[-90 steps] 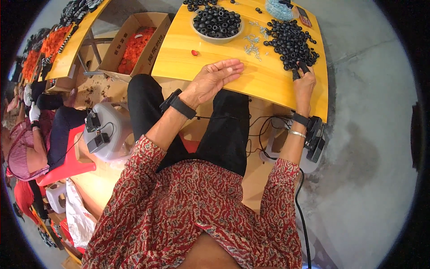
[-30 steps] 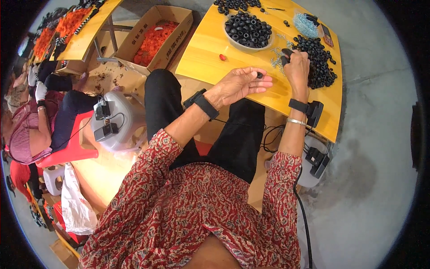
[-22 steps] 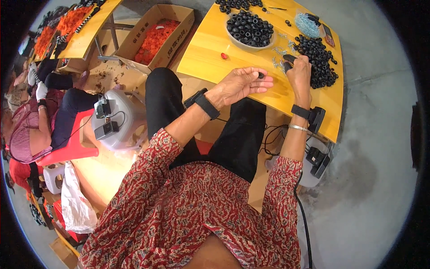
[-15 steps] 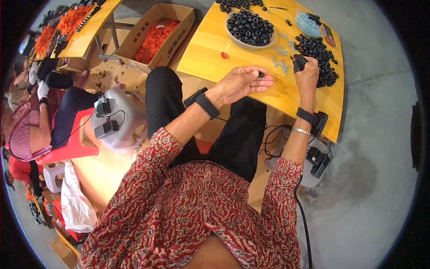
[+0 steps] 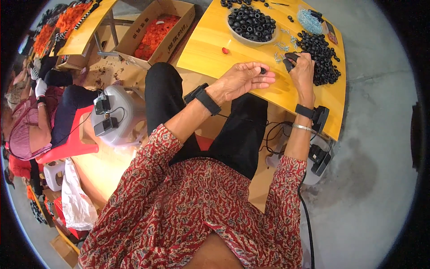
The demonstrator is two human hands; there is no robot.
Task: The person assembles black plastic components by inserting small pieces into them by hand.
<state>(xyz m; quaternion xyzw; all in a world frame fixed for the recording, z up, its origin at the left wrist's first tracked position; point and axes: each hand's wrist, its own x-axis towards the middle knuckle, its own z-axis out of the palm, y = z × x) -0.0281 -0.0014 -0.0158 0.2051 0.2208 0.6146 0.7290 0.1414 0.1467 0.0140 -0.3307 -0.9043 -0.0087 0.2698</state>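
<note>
The left hand (image 5: 242, 80), half open, pinches a small, dark black bead (image 5: 263, 71) at its fingertips, its axis too small to tell. The right hand (image 5: 303, 72) is curled, contents unclear, beside piled black beads (image 5: 323, 62).

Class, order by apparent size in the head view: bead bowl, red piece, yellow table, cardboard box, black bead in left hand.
1. Yellow table
2. Cardboard box
3. Bead bowl
4. Red piece and held bead: too alike to rank
</note>
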